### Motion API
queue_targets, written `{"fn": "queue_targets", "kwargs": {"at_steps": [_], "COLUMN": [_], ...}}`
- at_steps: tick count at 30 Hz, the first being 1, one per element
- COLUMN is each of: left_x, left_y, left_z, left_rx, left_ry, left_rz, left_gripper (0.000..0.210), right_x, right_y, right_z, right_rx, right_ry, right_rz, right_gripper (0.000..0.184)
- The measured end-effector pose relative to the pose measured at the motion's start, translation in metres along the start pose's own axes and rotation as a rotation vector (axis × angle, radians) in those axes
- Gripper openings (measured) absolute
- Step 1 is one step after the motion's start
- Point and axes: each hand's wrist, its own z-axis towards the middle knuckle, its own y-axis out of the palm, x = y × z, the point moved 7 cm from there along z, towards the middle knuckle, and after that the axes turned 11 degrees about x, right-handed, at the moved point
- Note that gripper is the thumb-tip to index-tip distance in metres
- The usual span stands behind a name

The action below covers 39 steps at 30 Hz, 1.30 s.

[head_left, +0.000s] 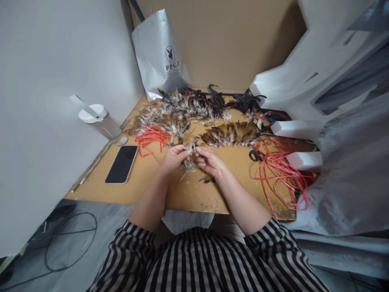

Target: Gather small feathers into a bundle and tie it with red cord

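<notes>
My left hand (176,157) and my right hand (209,160) meet over the middle of the table, fingertips pinched close together. Between them is a small bunch of brown feathers (189,140), gripped at its base from both sides. Pale fluffy feathers (190,165) show just below the fingers. Beyond my right hand lies a row of brown and black feather bunches (232,134). Past my left hand is a larger heap of mottled feathers (161,113). A few loose dark feathers (207,179) lie on the table near my right wrist.
Red plastic strips lie in a bundle (153,138) at left and a tangle (279,174) at right, beside black scissors (256,154). A phone (121,164) and a white-lidded bottle (101,121) are at left. A silver bag (156,52) stands behind on the yellow table (188,198).
</notes>
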Motion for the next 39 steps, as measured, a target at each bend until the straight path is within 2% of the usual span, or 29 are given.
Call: {"fn": "queue_targets", "kwargs": {"at_steps": [6,13,19,32,39], "left_x": [-0.008,-0.012,-0.015,-0.023,-0.026], "left_y": [0.002,0.004,0.010,0.012,0.014], "left_z": [0.002,0.001,-0.003,-0.003,-0.003], "left_rx": [-0.013,0.008,-0.009,0.035,0.013], "left_ry": [-0.027,-0.101,-0.213,-0.288,-0.325], "left_rz": [0.003,-0.038,-0.172,-0.338,-0.393], "left_gripper": [0.026,0.027,0.025,0.021,0.020], "right_x": [-0.002,-0.005,-0.009,-0.009,-0.005], "right_y": [0.001,-0.004,-0.004,-0.007,-0.007], "right_z": [-0.001,0.001,0.002,0.003,0.004], "right_rx": [0.021,0.103,0.128,0.178,0.182], "right_ry": [-0.018,-0.151,-0.237,-0.272,-0.216], "right_rz": [-0.014,-0.069,-0.106,-0.121,-0.097], "right_gripper": [0.021,0.021,0.022,0.028,0.031]}}
